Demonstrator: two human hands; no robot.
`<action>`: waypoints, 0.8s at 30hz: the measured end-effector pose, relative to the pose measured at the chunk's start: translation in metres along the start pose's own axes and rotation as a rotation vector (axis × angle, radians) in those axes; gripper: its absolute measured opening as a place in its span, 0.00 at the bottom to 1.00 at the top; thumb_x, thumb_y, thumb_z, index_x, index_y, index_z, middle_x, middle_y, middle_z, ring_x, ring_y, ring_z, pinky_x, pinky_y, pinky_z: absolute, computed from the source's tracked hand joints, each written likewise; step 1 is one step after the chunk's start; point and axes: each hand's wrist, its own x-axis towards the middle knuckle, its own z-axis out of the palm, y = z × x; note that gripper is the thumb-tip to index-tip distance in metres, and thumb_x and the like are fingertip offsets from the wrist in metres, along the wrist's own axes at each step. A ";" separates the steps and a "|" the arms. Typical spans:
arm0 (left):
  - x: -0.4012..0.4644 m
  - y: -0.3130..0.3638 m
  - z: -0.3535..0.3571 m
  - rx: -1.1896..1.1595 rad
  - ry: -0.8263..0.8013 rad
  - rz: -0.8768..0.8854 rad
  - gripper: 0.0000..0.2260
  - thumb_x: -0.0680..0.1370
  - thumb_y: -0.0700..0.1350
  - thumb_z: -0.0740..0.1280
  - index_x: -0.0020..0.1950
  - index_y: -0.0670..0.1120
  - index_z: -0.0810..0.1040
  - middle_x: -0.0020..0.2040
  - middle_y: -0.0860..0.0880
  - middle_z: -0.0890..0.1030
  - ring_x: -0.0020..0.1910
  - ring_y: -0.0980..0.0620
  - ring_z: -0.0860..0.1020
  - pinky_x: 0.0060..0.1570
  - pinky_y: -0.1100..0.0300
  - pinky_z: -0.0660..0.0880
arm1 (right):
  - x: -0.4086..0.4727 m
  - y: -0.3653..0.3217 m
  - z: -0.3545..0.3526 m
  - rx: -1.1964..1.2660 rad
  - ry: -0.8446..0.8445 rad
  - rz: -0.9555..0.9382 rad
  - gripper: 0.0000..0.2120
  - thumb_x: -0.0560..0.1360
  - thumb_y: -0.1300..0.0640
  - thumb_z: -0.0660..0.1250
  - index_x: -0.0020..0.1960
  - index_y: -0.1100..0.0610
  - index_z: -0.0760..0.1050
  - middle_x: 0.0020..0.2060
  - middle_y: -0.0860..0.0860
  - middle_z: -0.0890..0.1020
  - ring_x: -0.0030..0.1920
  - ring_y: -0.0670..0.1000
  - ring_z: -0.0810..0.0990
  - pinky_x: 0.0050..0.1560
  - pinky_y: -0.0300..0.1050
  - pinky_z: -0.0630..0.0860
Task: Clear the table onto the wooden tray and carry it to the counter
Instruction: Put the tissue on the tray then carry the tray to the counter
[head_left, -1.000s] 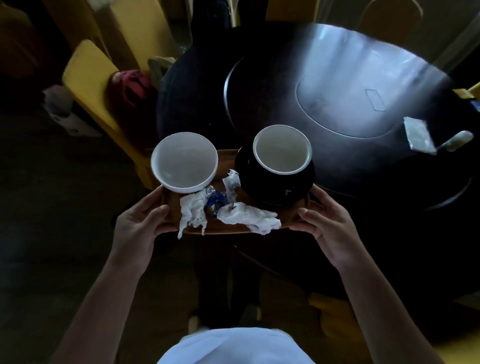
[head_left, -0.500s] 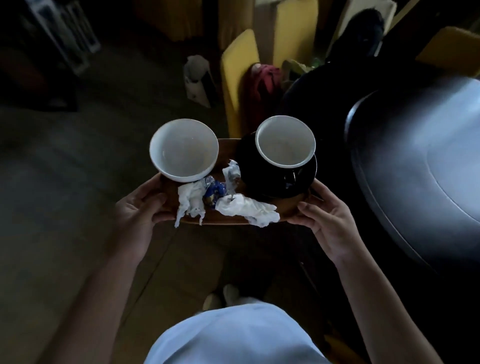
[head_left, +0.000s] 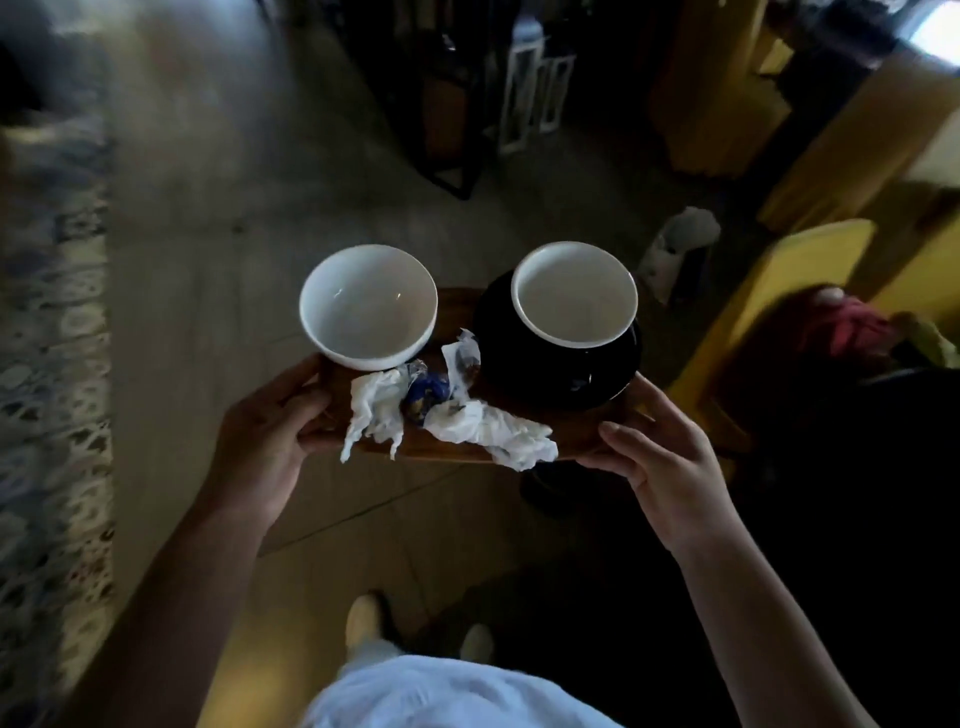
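The wooden tray (head_left: 584, 434) is held in the air in front of me, above the floor. My left hand (head_left: 265, 434) grips its left end and my right hand (head_left: 670, 467) grips its right end. A white bowl (head_left: 368, 306) stands on the tray's left side. On the right side a white-lined cup (head_left: 574, 293) sits on a black saucer (head_left: 550, 379). Crumpled white napkins (head_left: 488, 428) and a blue wrapper (head_left: 428, 392) lie along the tray's near edge, one napkin hanging over it.
A yellow chair (head_left: 779, 291) with a red bag (head_left: 841, 327) stands at the right, with a white bag (head_left: 675, 249) on the floor beside it. A dark metal stand (head_left: 457, 171) and white frames (head_left: 530, 104) are ahead. A patterned rug (head_left: 47, 364) runs along the left.
The view has swung left, away from the dark round table, which has gone out of view. The tray stays level in both hands with its load unchanged.
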 end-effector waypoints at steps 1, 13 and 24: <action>-0.004 0.002 -0.015 -0.001 0.043 0.004 0.33 0.68 0.50 0.79 0.71 0.42 0.78 0.49 0.39 0.86 0.40 0.46 0.86 0.36 0.57 0.82 | 0.008 0.002 0.013 -0.012 -0.044 0.013 0.31 0.71 0.66 0.68 0.73 0.53 0.72 0.60 0.58 0.84 0.49 0.61 0.87 0.47 0.48 0.85; -0.038 0.039 -0.207 -0.061 0.434 0.096 0.17 0.81 0.36 0.64 0.69 0.43 0.77 0.38 0.51 0.87 0.34 0.56 0.85 0.34 0.62 0.82 | 0.071 0.051 0.220 -0.076 -0.340 0.069 0.29 0.71 0.66 0.70 0.72 0.55 0.74 0.61 0.61 0.83 0.54 0.66 0.85 0.48 0.55 0.85; -0.086 0.109 -0.398 -0.064 0.789 0.104 0.16 0.84 0.31 0.58 0.59 0.48 0.79 0.29 0.55 0.83 0.26 0.60 0.80 0.28 0.69 0.75 | 0.089 0.103 0.468 -0.106 -0.648 0.153 0.30 0.72 0.66 0.68 0.74 0.59 0.70 0.62 0.60 0.83 0.59 0.64 0.84 0.49 0.54 0.85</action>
